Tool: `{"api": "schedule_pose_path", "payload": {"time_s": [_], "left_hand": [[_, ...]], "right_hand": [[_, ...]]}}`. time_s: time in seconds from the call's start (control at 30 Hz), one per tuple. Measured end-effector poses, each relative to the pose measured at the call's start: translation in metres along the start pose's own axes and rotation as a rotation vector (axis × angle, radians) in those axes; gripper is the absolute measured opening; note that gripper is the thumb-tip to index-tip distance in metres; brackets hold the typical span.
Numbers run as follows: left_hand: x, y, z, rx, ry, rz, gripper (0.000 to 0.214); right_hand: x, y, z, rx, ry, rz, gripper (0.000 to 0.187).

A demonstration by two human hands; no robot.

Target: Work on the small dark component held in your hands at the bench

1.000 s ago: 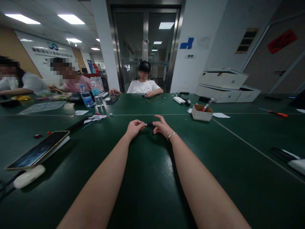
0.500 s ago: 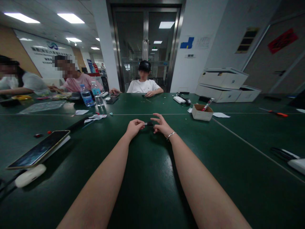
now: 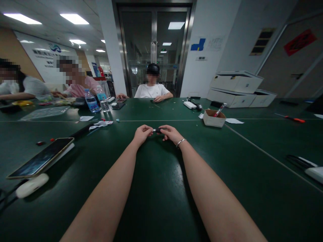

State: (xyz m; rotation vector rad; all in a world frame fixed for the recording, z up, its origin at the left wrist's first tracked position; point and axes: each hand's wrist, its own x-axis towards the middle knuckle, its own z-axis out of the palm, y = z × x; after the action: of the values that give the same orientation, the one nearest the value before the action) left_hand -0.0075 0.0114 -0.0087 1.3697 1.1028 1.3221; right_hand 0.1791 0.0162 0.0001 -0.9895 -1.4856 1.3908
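Observation:
Both my arms stretch out over the dark green table (image 3: 156, 188). My left hand (image 3: 142, 133) and my right hand (image 3: 170, 133) meet near the table's middle and pinch a small black object with a silvery end (image 3: 156, 130) between them. The left fingers are curled onto the silvery end. The right fingers are closed over the black part, and a thin bracelet (image 3: 181, 142) sits on that wrist. What the small object is I cannot make out.
A phone (image 3: 40, 158) lies on a white pad at the left, a white oval case (image 3: 31, 185) before it. A small cardboard box (image 3: 214, 118) stands right of my hands. Water bottles (image 3: 97, 100), white boxes (image 3: 237, 88) and three seated people are further back.
My right hand's fingers, spread and lifted before, have closed down onto the small black object. The left hand has kept its pinch and place.

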Motion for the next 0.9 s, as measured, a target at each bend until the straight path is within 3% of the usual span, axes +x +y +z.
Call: {"api": "schedule_pose_path", "payload": {"time_s": [0.4, 0.63, 0.77, 0.9], "left_hand": [[-0.003, 0.001, 0.003, 0.045, -0.108, -0.030, 0.035], [0.001, -0.004, 0.003, 0.208, -0.045, -0.036, 0.034], [0.000, 0.000, 0.002, 0.201, 0.043, -0.059, 0.037], [-0.001, 0.003, 0.003, 0.200, 0.033, -0.064, 0.038]], "right_hand": [[0.004, 0.005, -0.001, 0.028, 0.062, 0.006, 0.014], [0.002, 0.004, 0.000, 0.037, 0.056, -0.030, 0.017], [0.001, 0.004, -0.001, 0.111, 0.103, -0.031, 0.016], [0.002, 0.005, 0.000, 0.076, 0.080, -0.044, 0.017]]}}
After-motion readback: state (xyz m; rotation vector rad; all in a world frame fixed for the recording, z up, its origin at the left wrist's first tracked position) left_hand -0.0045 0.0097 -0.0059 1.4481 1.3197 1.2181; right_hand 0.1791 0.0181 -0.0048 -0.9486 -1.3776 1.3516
